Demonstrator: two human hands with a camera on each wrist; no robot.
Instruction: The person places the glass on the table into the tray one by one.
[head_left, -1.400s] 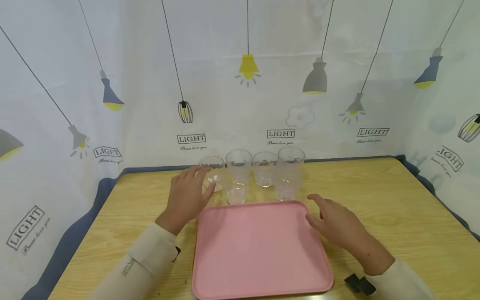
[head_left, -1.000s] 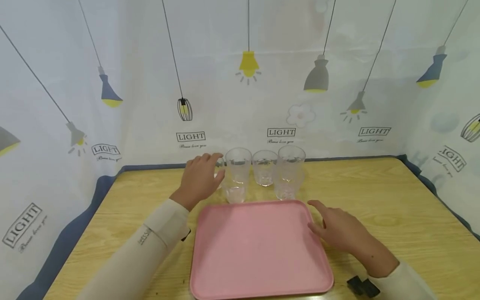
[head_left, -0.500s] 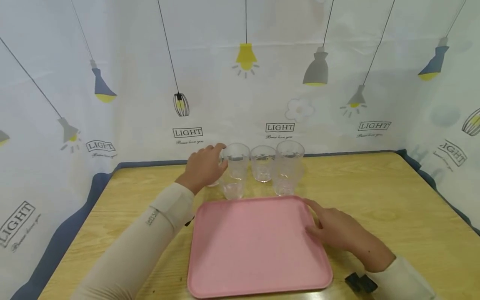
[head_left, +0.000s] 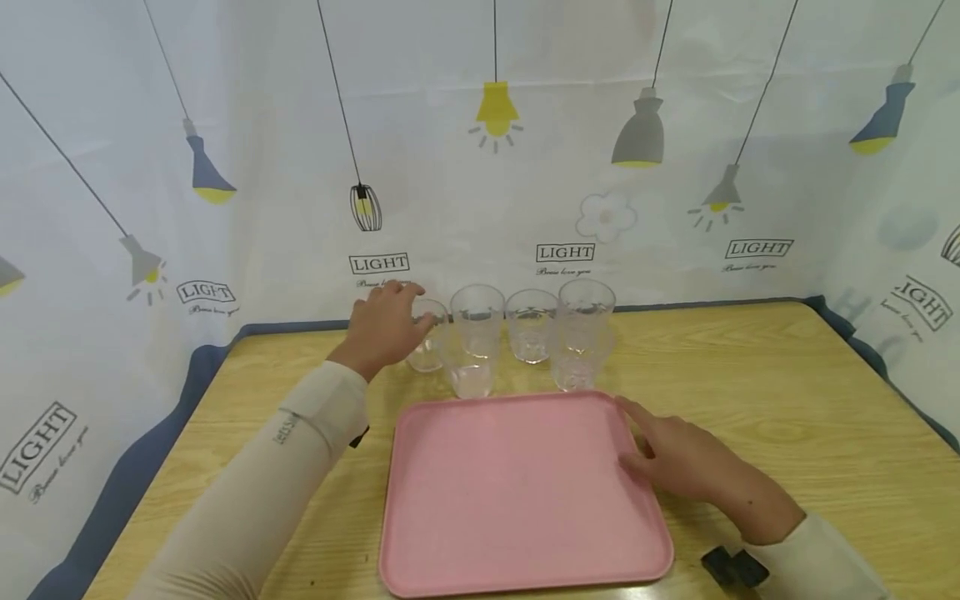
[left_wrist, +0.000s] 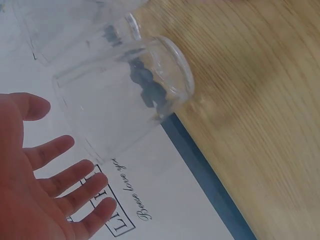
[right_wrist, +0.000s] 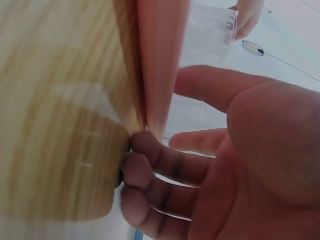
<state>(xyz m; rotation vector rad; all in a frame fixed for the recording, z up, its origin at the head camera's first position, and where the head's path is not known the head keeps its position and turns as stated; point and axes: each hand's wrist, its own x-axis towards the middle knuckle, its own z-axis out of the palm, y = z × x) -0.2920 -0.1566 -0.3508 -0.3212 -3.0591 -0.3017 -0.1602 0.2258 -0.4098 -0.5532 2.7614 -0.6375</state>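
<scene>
"What is the left hand (head_left: 390,323) doing?"

"Its fingers are spread beside the leftmost glass (head_left: 427,356). The left wrist view shows a gap between thumb and glass, and no grip; whether another fingertip brushes the rim, I can't tell."

"Where does that glass stand?"

"Upright on the desk (head_left: 787,400), behind the pink tray (head_left: 525,492), just beside a taller glass (head_left: 477,333). Further right come a short glass (head_left: 532,333) and another tall one (head_left: 585,321). I can't make out whether the tall ones are single or stacked."

"How would the leftmost one handle?"

"Stiff, smooth and fairly light, I'd guess. It could be real glass or hard plastic, so I'd treat it as fragile, and slippery under damp fingers. Best wrap thumb and fingers round the side, below the rim, minding the close neighbour."

"And the right hand (head_left: 686,458)?"

"Pinching the tray's right edge near the far corner: thumb at the rim, other fingers bent low on the outer side."

"A sensible place?"

"I think so. The tray looks stiff and light, likely to slide easily, and its raised rim gives the surest hold."
</scene>
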